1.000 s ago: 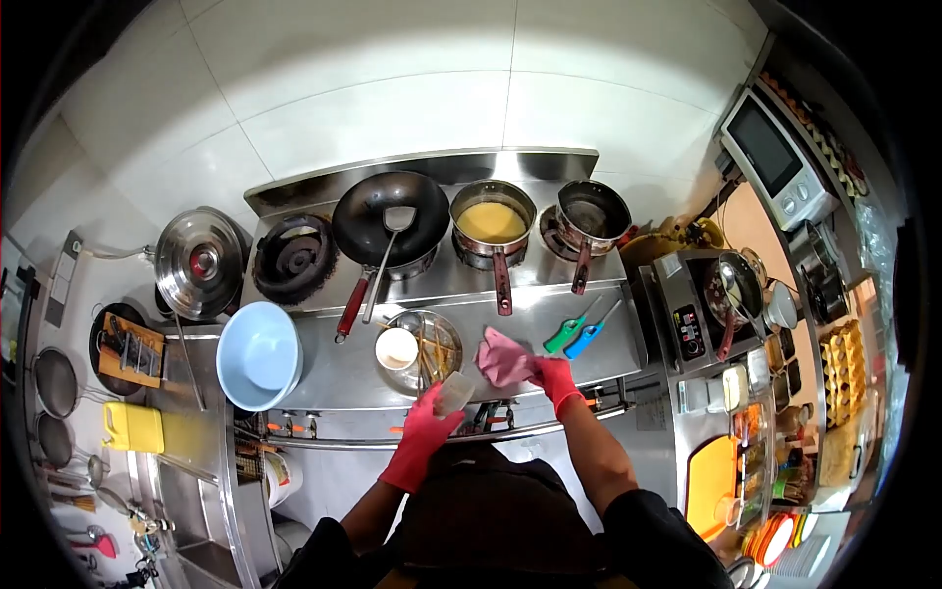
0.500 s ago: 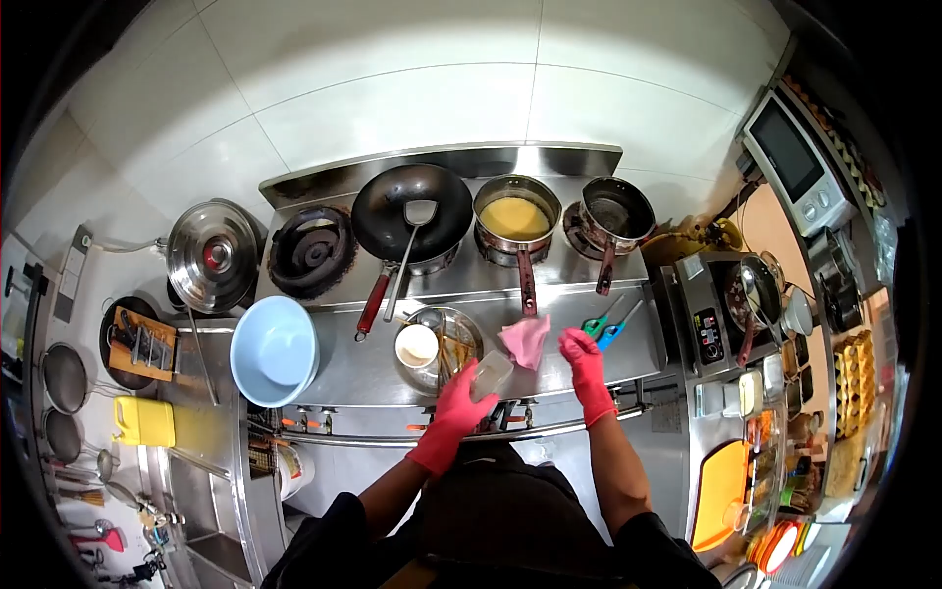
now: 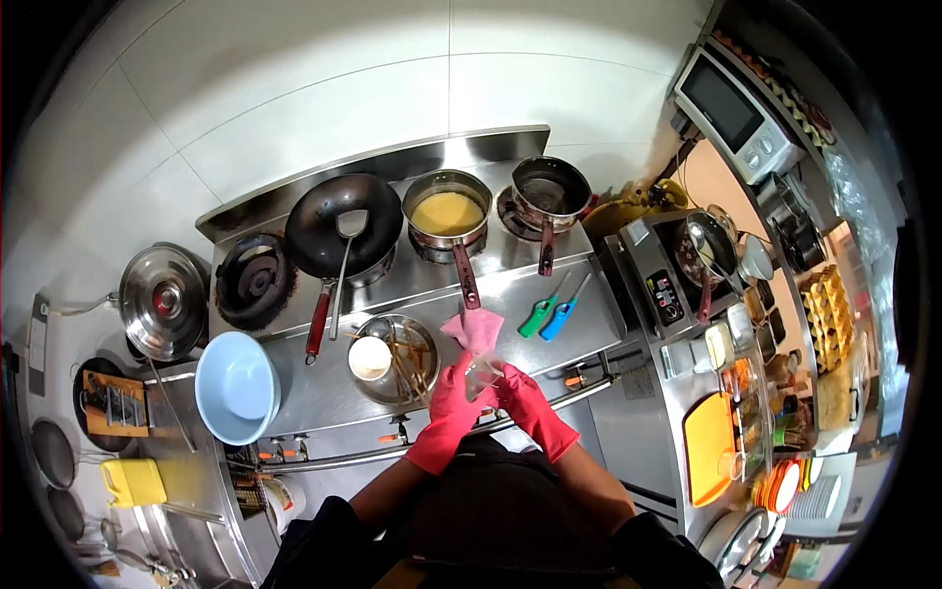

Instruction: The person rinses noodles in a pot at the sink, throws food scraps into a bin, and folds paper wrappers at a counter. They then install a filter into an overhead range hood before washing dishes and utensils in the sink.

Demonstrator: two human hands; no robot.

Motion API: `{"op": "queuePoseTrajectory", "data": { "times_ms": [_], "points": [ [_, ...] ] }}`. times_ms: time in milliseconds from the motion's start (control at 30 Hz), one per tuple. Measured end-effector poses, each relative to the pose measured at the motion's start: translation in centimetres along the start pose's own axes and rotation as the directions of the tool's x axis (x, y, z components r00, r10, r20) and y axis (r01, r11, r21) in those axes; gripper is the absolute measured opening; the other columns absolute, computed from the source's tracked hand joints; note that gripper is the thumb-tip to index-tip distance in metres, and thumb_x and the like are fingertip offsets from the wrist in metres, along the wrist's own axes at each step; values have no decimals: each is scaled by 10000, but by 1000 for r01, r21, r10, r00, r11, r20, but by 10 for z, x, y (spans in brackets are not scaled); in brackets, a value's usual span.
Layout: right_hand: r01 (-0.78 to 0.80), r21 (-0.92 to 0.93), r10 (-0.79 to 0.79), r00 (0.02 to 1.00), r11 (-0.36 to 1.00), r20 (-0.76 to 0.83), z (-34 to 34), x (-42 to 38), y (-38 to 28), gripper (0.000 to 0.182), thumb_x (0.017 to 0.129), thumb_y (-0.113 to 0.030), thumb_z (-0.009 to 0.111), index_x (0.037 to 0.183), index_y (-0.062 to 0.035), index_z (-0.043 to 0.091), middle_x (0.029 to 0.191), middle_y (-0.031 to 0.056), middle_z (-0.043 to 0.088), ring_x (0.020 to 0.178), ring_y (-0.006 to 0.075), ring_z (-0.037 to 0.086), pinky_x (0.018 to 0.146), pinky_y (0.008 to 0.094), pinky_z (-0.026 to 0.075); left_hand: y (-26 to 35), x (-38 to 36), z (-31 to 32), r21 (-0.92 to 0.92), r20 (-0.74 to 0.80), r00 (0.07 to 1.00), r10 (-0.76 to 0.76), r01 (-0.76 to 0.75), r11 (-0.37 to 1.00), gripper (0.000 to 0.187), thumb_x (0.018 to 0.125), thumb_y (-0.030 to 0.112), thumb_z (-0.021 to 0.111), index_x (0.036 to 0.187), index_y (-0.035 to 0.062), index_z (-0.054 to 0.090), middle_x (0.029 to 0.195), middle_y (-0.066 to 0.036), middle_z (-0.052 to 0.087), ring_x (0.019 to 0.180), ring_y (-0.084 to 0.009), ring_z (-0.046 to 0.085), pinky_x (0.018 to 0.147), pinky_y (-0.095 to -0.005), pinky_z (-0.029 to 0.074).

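My left hand (image 3: 450, 411), in a pink glove, is closed around a small clear container (image 3: 482, 376) at the front edge of the steel counter (image 3: 324, 393). My right hand (image 3: 521, 401), gloved in pink too, meets the container's right side with its fingertips. Just behind the container lies a pink cloth (image 3: 474, 330). To the left sits a round metal tray (image 3: 428, 343) bearing a white bowl (image 3: 370, 358) and several thin sticks. Green (image 3: 538, 316) and blue (image 3: 560, 321) lighters lie to the right of the cloth.
A wok (image 3: 343, 221), a pot of yellow liquid (image 3: 446, 212) and a dark saucepan (image 3: 551, 192) stand along the stove. A light-blue basin (image 3: 236, 387) is at the left. Further right are an induction cooker (image 3: 659, 285) and an orange board (image 3: 706, 450).
My right hand has come down from beside the lighters to the container in my left hand. The camera view has turned, shifting the counter and stove leftward.
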State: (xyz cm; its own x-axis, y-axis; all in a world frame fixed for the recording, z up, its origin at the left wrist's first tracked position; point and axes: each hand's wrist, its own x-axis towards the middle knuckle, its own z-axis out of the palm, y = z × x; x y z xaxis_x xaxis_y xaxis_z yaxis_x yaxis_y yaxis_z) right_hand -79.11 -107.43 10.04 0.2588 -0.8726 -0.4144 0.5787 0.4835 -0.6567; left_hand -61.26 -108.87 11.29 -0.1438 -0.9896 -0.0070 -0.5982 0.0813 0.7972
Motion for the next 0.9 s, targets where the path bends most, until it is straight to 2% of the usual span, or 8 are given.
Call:
{"op": "queuePoseTrajectory", "data": {
  "times_ms": [267, 333, 367, 400, 467, 567, 667, 900],
  "points": [
    [31, 191, -24, 999, 981, -41, -16, 5, 7, 546, 1026, -354, 544, 1440, -14, 436, 1331, 217, 590, 1112, 361, 652, 874, 463, 583, 6, 11, -75, -294, -36, 988, 149, -153, 944, 868, 833, 272, 799, 1515, -26, 351, 1527, -223, 424, 1404, -328, 434, 1174, -399, 326],
    [8, 206, -3, 1000, 979, -24, -14, -1, -3, 557, 1029, -335, 547, 1456, -8, 403, 1315, 245, 595, 1059, 387, 677, 861, 462, 596, 17, 23, -125, -403, -314, 920, -234, 94, 911, 408, 896, 171, 695, 1264, 2, 644, 1092, -150, 710, 1020, -287, 663, 922, -371, 505],
    [30, 191, -22, 999, 981, -45, -11, -4, -7, 567, 1031, -351, 541, 1458, -10, 391, 1304, 246, 601, 1035, 386, 685, 839, 451, 601, -59, 46, -137, -143, -614, 780, 120, -260, 955, 207, 913, 145, 665, 1064, 13, 715, 905, -86, 714, 785, -216, 648, 745, -340, 518],
    [57, 166, -48, 997, 984, -60, -9, -8, -10, 551, 1033, -362, 534, 1443, -14, 416, 1297, 242, 607, 1029, 369, 689, 832, 436, 603, -59, 54, -174, -308, -651, 755, -76, -172, 936, 150, 921, 140, 652, 932, 4, 717, 942, -95, 711, 779, -203, 648, 727, -317, 523],
    [94, 118, -88, 995, 989, -50, -13, -16, -16, 532, 1036, -377, 524, 1420, -17, 446, 1298, 232, 612, 1028, 346, 692, 836, 420, 602, -102, 74, -228, 65, -771, 629, 101, -79, 995, 151, 933, 129, 638, 999, 2, 683, 922, -85, 712, 790, -197, 655, 742, -297, 517],
    [139, 71, -130, 983, 988, -127, -12, -32, -27, 525, 1039, -399, 514, 1411, -31, 463, 1286, 209, 627, 1018, 321, 697, 848, 412, 590, -230, 116, -240, -102, -587, 802, -113, 65, 993, 220, 935, 144, 628, 1099, -2, 637, 894, -94, 712, 748, -238, 686, 690, -323, 549],
    [182, 44, -168, 962, 982, -217, -24, -45, -28, 534, 1034, -409, 521, 1415, -40, 460, 1265, 200, 643, 1027, 324, 690, 855, 427, 582, -206, 110, -250, -465, 266, 814, -516, 577, 671, 283, 946, 212, 636, 1135, 1, 632, 920, -140, 704, 655, -227, 673, 596, -366, 558],
    [213, 24, -193, 922, 977, -337, -51, -68, -22, 530, 1013, -439, 549, 1390, -72, 487, 1253, 172, 645, 992, 308, 688, 818, 420, 581, -235, 126, -180, -650, 288, 785, -548, 581, 491, 168, 865, 146, 620, 970, 15, 634, 683, -117, 644, 525, -253, 655, 400, -370, 484]
  ]
}}
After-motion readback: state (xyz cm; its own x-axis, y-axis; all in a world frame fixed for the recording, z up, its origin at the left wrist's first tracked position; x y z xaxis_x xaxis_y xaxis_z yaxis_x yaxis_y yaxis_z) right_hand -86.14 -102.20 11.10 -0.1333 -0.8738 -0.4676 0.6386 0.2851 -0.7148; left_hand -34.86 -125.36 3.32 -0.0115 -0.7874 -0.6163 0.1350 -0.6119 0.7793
